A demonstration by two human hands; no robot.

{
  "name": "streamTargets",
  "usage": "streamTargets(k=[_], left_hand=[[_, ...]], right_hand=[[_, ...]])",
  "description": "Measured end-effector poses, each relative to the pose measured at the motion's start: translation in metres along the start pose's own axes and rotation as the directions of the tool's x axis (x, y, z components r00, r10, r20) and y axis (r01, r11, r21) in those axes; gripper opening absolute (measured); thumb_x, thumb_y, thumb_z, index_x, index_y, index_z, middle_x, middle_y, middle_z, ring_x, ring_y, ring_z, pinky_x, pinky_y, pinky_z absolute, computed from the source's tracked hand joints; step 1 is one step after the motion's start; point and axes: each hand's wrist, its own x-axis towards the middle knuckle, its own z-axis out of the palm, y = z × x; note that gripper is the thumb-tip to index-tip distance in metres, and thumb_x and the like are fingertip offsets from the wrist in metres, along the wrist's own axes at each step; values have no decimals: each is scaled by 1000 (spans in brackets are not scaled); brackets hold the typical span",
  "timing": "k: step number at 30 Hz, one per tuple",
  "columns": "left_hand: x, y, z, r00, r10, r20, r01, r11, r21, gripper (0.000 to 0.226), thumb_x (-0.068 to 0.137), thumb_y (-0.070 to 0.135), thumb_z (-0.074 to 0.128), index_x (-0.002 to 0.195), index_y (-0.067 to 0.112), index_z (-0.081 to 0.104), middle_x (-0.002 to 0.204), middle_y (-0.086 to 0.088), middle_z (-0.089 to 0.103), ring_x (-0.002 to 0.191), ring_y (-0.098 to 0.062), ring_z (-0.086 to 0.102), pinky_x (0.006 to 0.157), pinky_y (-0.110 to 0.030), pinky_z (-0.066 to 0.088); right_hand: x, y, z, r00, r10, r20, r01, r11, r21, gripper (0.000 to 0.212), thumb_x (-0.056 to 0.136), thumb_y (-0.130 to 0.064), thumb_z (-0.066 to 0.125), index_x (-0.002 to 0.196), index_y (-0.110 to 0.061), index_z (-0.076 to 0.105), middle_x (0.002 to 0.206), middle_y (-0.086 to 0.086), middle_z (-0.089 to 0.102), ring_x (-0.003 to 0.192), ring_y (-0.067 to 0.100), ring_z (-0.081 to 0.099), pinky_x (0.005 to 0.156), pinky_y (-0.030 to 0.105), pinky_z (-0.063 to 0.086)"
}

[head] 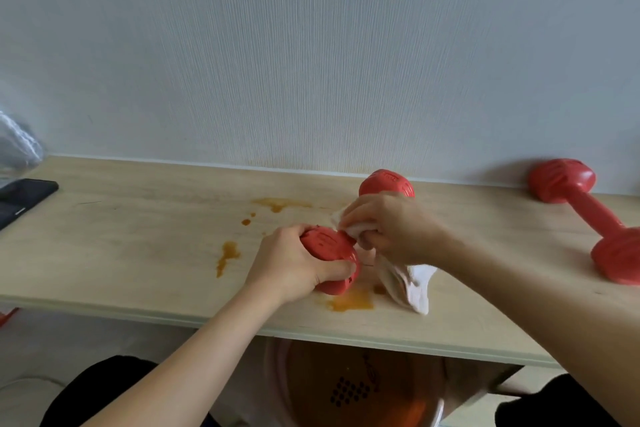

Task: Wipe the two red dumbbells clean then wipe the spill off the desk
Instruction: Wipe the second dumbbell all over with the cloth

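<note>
The left hand point(294, 263) grips the near head of a red plastic-coated dumbbell point(332, 260), its fingers curled around the rounded end, and steadies it on the bench point(138, 246). The right hand point(391, 225) holds a crumpled white cloth point(408, 284) wrapped around the handle of this dumbbell, just behind the left hand; a loose tail of the cloth hangs down to the bench on the near side. The far head of the same dumbbell shows behind the right hand, close to the wall.

I judge that the task is in its first part: this dumbbell is being wiped and I cannot tell how clean it already is. The second red dumbbell point(588, 218) lies well apart to the right of the held one, touched by neither hand, so it probably waits for its turn. The orange-brown spill point(349, 300) is not wiped yet: one patch lies just in front of the held dumbbell, touching its near head or very near it, other streaks and drops lie to its left, and one more smear lies behind it toward the wall.

What stands in the way: the held dumbbell rests almost in the spill, and the hanging cloth tail is near the front patch, so both may get dirty again. Far to the left of the held dumbbell a dark flat phone point(20, 198) lies at the end of the bench, away from the spill. Under the bench, below the held dumbbell, an orange round basin point(381, 392) is partly visible.
</note>
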Motion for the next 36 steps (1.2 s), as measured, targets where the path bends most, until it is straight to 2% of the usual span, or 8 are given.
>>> streamTargets(k=[3, 8, 12, 17, 22, 27, 31, 36], left_hand=[[1, 0, 0, 1000, 7, 6, -7, 1000, -3, 58, 49, 46, 87, 99, 31, 63, 90, 16, 66, 79, 4, 58, 61, -11, 42], [1, 0, -2, 999, 3, 33, -3, 1000, -25, 69, 48, 46, 87, 108, 27, 59, 97, 13, 65, 85, 0, 59, 64, -12, 45], [1, 2, 0, 999, -12, 48, 12, 1000, 10, 77, 50, 47, 86, 117, 24, 55, 104, 10, 62, 89, -6, 59, 68, -15, 46], [-13, 17, 9, 985, 128, -115, -69, 904, 421, 87, 64, 55, 74, 132, 21, 34, 126, 1, 36, 110, -19, 49, 79, -27, 43], [-16, 21, 24, 963, 236, -127, -111, 782, 613, 84, 64, 53, 77, 129, 19, 35, 124, -1, 36, 111, -20, 46, 79, -27, 43], [-7, 22, 12, 974, 161, -157, -58, 855, 516, 89, 50, 51, 83, 127, 23, 47, 120, 4, 49, 105, -17, 53, 77, -21, 36], [-2, 20, -3, 984, 45, -175, 16, 943, 332, 91, 44, 49, 87, 126, 22, 56, 117, 4, 63, 100, -13, 57, 77, -20, 37], [6, 14, -13, 996, -38, -81, 50, 987, 151, 77, 45, 46, 88, 114, 19, 64, 101, 8, 67, 89, -8, 61, 71, -19, 43]], right_hand=[[-2, -6, 4, 999, -44, 26, 44, 999, 5, 37, 77, -6, 58, 103, -29, 69, 115, -14, 63, 105, 14, 57, 81, 39, 49], [11, 21, -12, 987, 155, -45, -160, 980, -122, 36, 85, -14, 57, 114, -35, 64, 123, -14, 57, 114, 14, 50, 78, 30, 45], [14, 25, -8, 984, 173, -41, -176, 981, -86, 37, 85, -15, 56, 114, -37, 64, 124, -14, 54, 114, 14, 49, 75, 28, 42], [10, 32, 1, 982, 158, -103, -161, 987, -17, 38, 85, -13, 55, 116, -34, 64, 123, -14, 56, 120, 13, 41, 85, 32, 45], [3, 42, 18, 982, 114, -150, -104, 992, 76, 31, 92, -16, 52, 119, -28, 62, 127, -14, 56, 121, 24, 38, 97, 41, 41], [1, 23, 17, 979, -27, -200, 45, 995, 86, 27, 83, -8, 55, 103, -14, 71, 113, -2, 67, 100, 30, 56, 87, 44, 46], [-7, -4, 16, 980, -140, -140, 155, 983, 98, 37, 77, -5, 54, 109, -15, 69, 108, 3, 67, 97, 23, 57, 75, 13, 31], [12, 12, 16, 995, -24, -99, 31, 996, 77, 34, 85, -15, 59, 117, -27, 64, 119, -11, 61, 108, 22, 49, 86, 42, 45]])
